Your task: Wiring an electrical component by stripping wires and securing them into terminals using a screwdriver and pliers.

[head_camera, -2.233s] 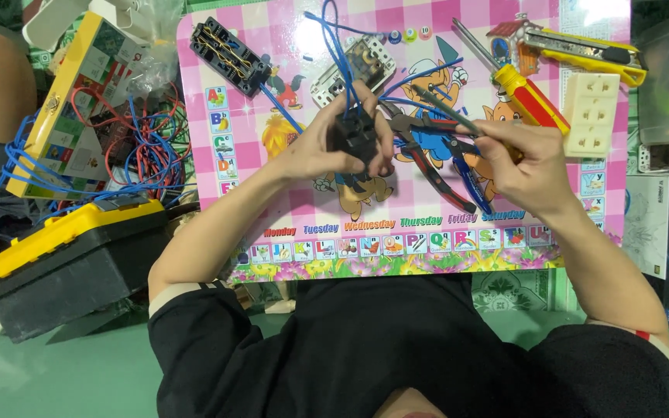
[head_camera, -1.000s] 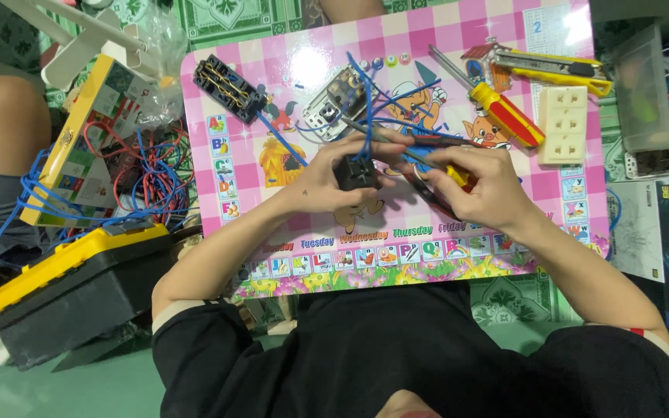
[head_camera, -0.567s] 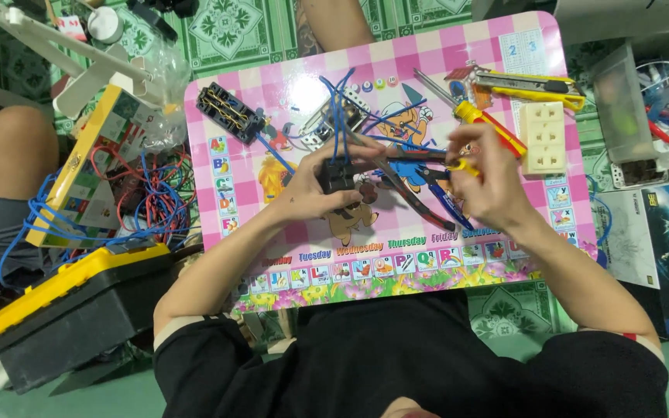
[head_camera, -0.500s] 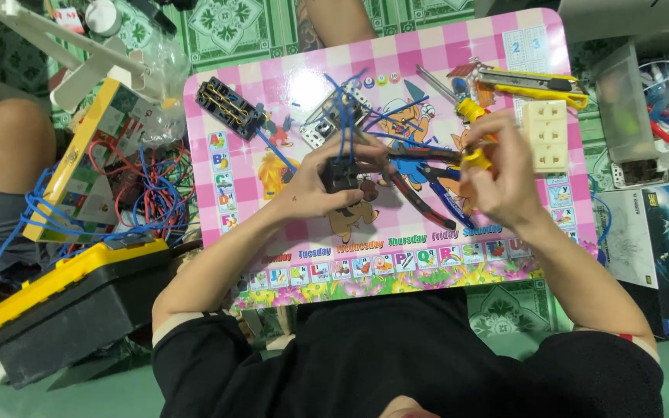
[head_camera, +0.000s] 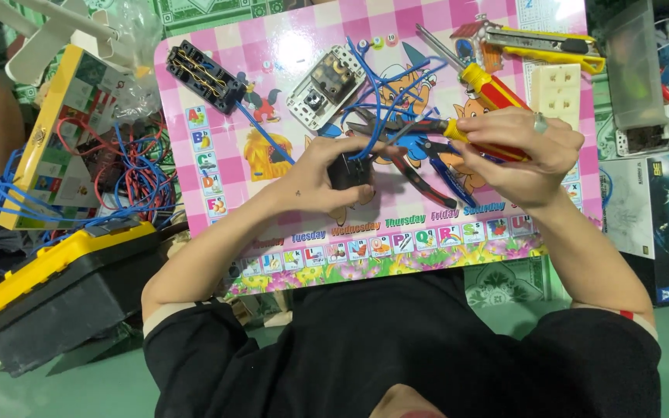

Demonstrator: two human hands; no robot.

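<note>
Head view, person seated over a pink checkered surface (head_camera: 272, 31) printed with letters and cartoon animals. Left hand (head_camera: 315, 174) is closed around a small black electrical part (head_camera: 348, 172), held just above the middle of the surface, fingers curled over its top and thumb below. Blue wires (head_camera: 385, 97) rise from that black part and fan out toward the far edge of the surface; they look seated in it, though the terminals themselves are hidden by the fingers. Right hand (head_camera: 516, 151) is wrapped around the red-and-yellow handle of a screwdriver (head_camera: 458, 130), its shaft pointing toward the black part, with the tip just beside it; whether the tip sits in a screw cannot be told. Judged state of work: wires are in place on the part, fastening appears under way and not finished. Dark-handled pliers (head_camera: 412, 166) lie on the surface between the two hands. A second red-and-yellow screwdriver (head_camera: 470, 73) lies beyond the right hand, a yellow utility knife (head_camera: 543, 46) near the far right corner, a cream socket plate (head_camera: 557, 91) beside it. A grey switch module (head_camera: 325, 85) and a black terminal block (head_camera: 204, 76) lie unconnected toward the far left of the surface. Off the surface's left edge: a tangle of red and blue wire (head_camera: 129, 166) and a yellow-lidded black toolbox (head_camera: 48, 298).
</note>
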